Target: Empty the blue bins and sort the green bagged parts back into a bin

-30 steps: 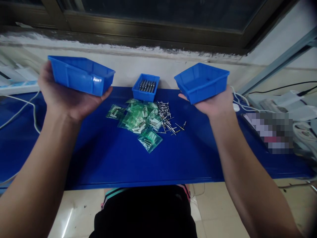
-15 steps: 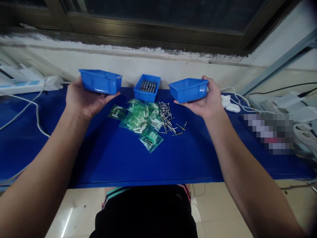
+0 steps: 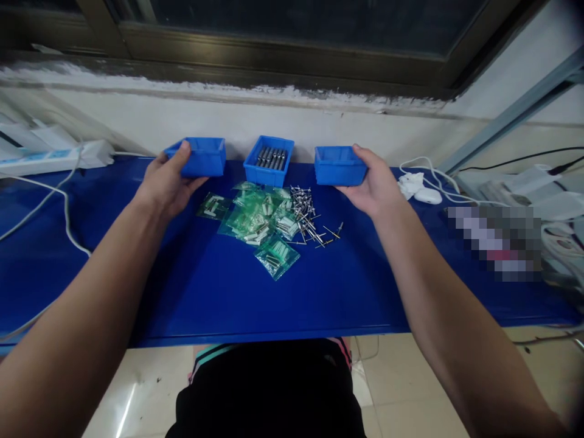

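My left hand (image 3: 166, 182) grips a small blue bin (image 3: 203, 156) at the far edge of the blue table (image 3: 228, 298), left of the middle. My right hand (image 3: 374, 182) grips a second blue bin (image 3: 338, 165) on the right. Both bins rest on or just above the table top. Between them stands a third blue bin (image 3: 269, 161) holding grey metal pins. In front of it lies a heap of small green plastic bags (image 3: 258, 222) and a scatter of metal rivets (image 3: 308, 216).
A white power strip (image 3: 55, 157) and white cables (image 3: 55, 207) lie at the left. White cables and a small white device (image 3: 422, 188) sit at the right, with more white gear (image 3: 547, 201) beyond. A wall and window frame stand right behind the bins.
Both hands have lowered their blue bins from the air, moving them forward and inward down to the back of the table, either side of the middle bin.
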`<state>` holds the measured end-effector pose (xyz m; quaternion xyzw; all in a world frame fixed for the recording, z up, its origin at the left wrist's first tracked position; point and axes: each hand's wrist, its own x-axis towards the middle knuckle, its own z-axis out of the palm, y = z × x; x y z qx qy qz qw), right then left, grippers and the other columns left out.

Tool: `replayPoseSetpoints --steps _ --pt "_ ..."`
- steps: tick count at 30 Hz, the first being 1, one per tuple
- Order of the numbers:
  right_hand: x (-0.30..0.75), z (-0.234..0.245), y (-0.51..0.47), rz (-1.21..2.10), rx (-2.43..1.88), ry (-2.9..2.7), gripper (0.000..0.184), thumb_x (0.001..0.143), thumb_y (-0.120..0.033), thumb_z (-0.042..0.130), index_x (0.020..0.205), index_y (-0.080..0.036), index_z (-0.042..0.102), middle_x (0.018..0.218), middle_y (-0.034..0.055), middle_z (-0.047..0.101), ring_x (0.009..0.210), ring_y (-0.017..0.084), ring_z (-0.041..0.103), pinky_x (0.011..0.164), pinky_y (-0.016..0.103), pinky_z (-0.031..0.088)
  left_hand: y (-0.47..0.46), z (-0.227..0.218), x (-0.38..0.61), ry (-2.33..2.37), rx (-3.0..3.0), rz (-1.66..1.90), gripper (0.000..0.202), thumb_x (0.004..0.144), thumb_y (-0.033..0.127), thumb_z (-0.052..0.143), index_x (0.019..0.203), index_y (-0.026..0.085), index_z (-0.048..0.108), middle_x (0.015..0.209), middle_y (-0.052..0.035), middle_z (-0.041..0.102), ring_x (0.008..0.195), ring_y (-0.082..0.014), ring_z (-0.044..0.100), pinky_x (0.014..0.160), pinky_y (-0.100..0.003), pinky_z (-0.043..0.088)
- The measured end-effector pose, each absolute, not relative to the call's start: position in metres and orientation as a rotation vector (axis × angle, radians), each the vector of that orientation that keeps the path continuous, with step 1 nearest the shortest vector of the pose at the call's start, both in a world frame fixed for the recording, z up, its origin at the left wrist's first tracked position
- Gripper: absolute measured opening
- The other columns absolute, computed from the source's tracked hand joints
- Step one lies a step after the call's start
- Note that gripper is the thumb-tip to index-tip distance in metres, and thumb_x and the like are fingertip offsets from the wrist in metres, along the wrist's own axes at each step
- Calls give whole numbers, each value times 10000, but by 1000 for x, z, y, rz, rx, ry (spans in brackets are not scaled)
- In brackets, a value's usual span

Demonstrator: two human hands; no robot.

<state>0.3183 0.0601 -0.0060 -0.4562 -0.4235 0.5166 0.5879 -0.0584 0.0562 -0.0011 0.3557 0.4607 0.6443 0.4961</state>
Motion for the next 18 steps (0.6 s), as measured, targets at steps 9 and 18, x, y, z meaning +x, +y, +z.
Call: replayPoseSetpoints --steps 9,18 --pt "315 -22 70 940 -1300 -1183 845 884 -703 599 1613 -342 373 1627 102 534 1484 385 510 1146 662 444 63 -21 -61 1557 1314 1511 749 828 519 856 1447 175 612 1267 -108 687 1043 -284 685 938 -690 607" --pt "312 -29 72 997 -1327 -1241 901 881 -364 676 1672 -430 251 1570 49 589 1390 314 614 1159 597 471 73 -37 -69 1807 1525 1336 954 857 685 688 1641 232 387 1447 -137 578 1126 -365 714 830 -539 651"
